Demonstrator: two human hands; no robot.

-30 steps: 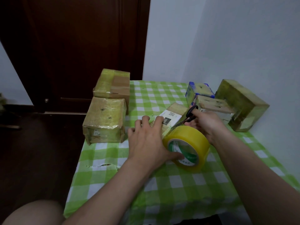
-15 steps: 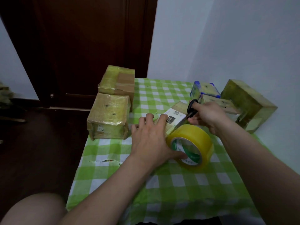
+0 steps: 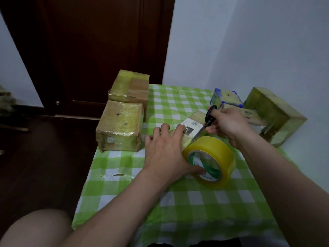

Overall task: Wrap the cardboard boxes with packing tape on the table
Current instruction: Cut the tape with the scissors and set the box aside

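A small cardboard box (image 3: 191, 126) with a white label lies at the middle of the table, partly under my left hand (image 3: 165, 150). My left hand presses on the box, and its thumb hooks into the core of a yellow roll of packing tape (image 3: 211, 159) standing on edge. A strip of tape runs from the roll to the box. My right hand (image 3: 226, 123) grips black-handled scissors (image 3: 207, 121), whose blades reach down to the tape strip between box and roll.
Two taped boxes (image 3: 121, 124) (image 3: 130, 87) sit at the table's left edge. A blue-edged box (image 3: 227, 98), a flat box (image 3: 249, 115) and a large taped box (image 3: 274, 114) stand by the right wall. The green checked cloth (image 3: 195, 202) has a tear near the left edge.
My view has shifted slightly. My right hand with the scissors has moved a little up and right; my left hand stays on the box and roll.
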